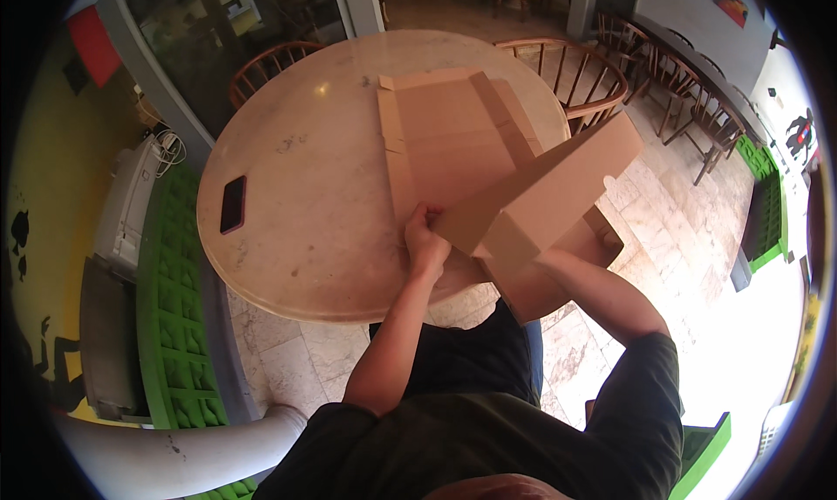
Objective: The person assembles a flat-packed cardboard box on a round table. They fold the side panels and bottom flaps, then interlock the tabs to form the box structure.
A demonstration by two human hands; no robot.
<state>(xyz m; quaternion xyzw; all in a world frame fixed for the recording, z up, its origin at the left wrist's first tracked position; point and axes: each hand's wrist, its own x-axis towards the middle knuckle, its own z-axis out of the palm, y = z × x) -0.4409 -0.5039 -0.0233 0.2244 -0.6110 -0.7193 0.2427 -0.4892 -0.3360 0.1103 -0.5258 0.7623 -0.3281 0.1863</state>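
Observation:
A brown cardboard box (558, 190), partly folded, stands tilted over the near right of the round table, one long side raised. At its near left corner, my left hand (426, 238) grips the cardboard with curled fingers. My right hand (547, 259) reaches in under the raised side from the right; the cardboard hides most of it, and its fingers do not show clearly. Below my right forearm, another brown panel (575, 256) hangs past the table edge. Beyond the box, a flat, unfolded cardboard piece (445, 142) with creased edges lies on the table.
The round stone-like table (305, 151) has a dark phone (233, 205) on its left side. Wooden chairs stand behind it, one of them (593, 81) close to the far right edge. A green lattice planter (174, 308) runs along the left, beside a white curved armrest-like form (192, 452).

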